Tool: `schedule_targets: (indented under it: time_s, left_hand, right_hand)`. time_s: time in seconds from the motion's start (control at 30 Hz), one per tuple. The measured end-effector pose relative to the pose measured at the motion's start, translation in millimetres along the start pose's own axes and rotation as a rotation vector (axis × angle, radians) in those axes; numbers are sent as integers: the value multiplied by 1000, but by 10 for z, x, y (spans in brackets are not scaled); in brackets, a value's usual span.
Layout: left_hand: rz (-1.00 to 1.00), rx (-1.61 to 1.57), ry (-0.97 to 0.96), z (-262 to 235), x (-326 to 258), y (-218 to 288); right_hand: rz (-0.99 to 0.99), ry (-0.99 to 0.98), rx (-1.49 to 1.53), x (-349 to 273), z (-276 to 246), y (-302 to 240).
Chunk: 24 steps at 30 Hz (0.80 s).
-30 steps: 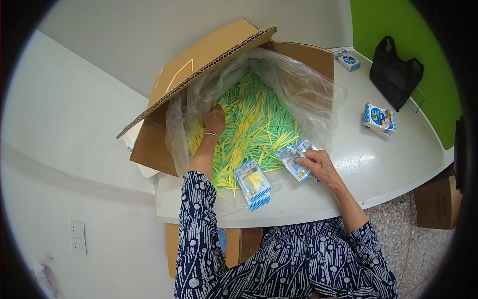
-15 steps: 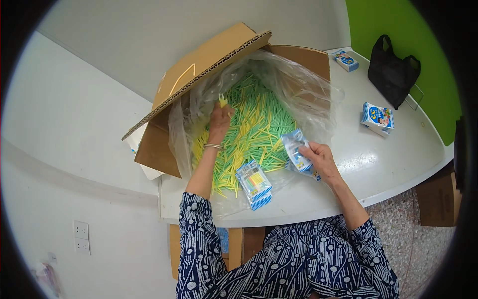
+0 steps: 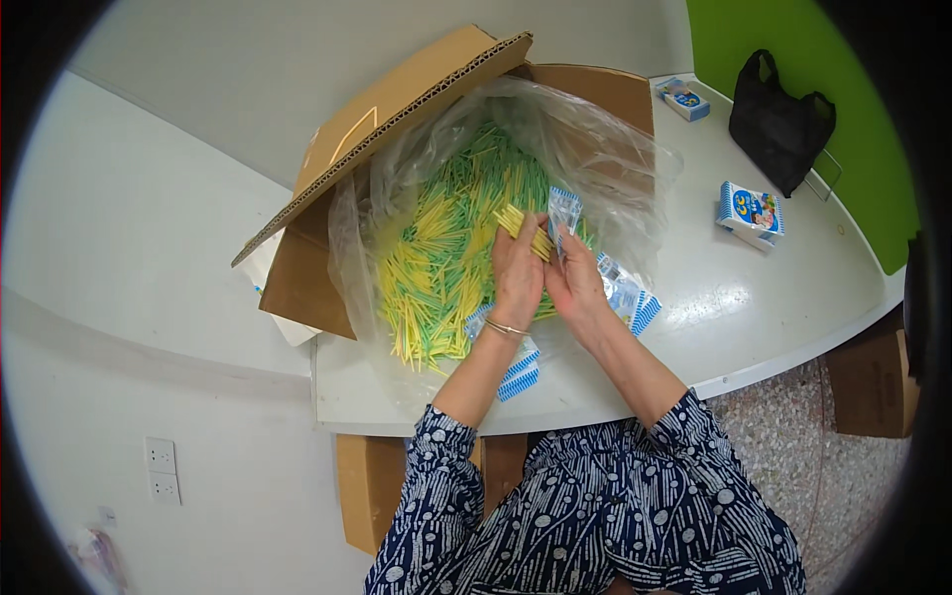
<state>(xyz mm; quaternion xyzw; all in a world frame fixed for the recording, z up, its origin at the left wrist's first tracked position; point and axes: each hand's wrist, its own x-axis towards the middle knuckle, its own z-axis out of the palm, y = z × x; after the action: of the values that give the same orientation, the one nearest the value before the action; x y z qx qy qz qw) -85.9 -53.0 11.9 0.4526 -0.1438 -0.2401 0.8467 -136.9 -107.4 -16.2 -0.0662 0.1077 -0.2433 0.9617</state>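
My two hands meet above a heap of thin yellow and green sticks [image 3: 436, 268] in a cardboard box [image 3: 397, 109] lined with a clear plastic bag [image 3: 615, 149]. Closed around a small bundle of yellow sticks [image 3: 523, 228] is my left hand [image 3: 516, 273]. My right hand [image 3: 580, 278] pinches a small clear and blue packet [image 3: 565, 208] just right of that bundle. Beneath my left wrist lie packets with blue striped ends [image 3: 520, 380], partly hidden by the arm. More flat blue and white packets [image 3: 625, 293] rest beside my right wrist.
Filled blue and white packs [image 3: 751, 213] are stacked on the white table [image 3: 694, 337] at the right. Another pack [image 3: 683, 100] lies near the back wall. A black plastic bag [image 3: 781, 129] stands by the green panel. Under the table is a cardboard box [image 3: 372, 496].
My left hand has come right and toward me with yellow sticks from the heap. My right hand has lifted one packet leftward to meet it.
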Motion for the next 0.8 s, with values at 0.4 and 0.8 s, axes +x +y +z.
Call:
schedule_targets:
  time_s: [0.4,0.8]
  left_hand:
    - [124,239,39,-13,-47,-66]
    - [325,781,122,-102,144,161]
  right_hand:
    - [15,-49,-88,-34,-3,-38]
    - [6,-106,-434,-156,35,-332]
